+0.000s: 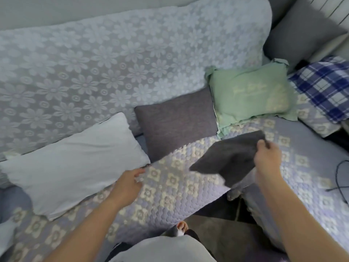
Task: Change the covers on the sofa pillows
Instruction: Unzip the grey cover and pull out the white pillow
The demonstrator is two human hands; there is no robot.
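Observation:
A bare white pillow [75, 161] lies on the sofa seat at the left. Behind the seat's middle leans a dark grey covered pillow [175, 123], and a green covered pillow [249, 97] leans to its right. My right hand [267, 155] grips one edge of an empty dark grey pillow cover [226, 157], which hangs flat above the seat. My left hand [128, 183] hovers with fingers apart just right of the white pillow's near corner, holding nothing.
The sofa [188, 186] wears a quilted lilac patterned throw, and a floral lace cover [94, 72] drapes its back. A blue plaid pillow [324, 89] and a grey cushion [300, 33] sit at the right. A black cable [340, 178] lies at the right edge.

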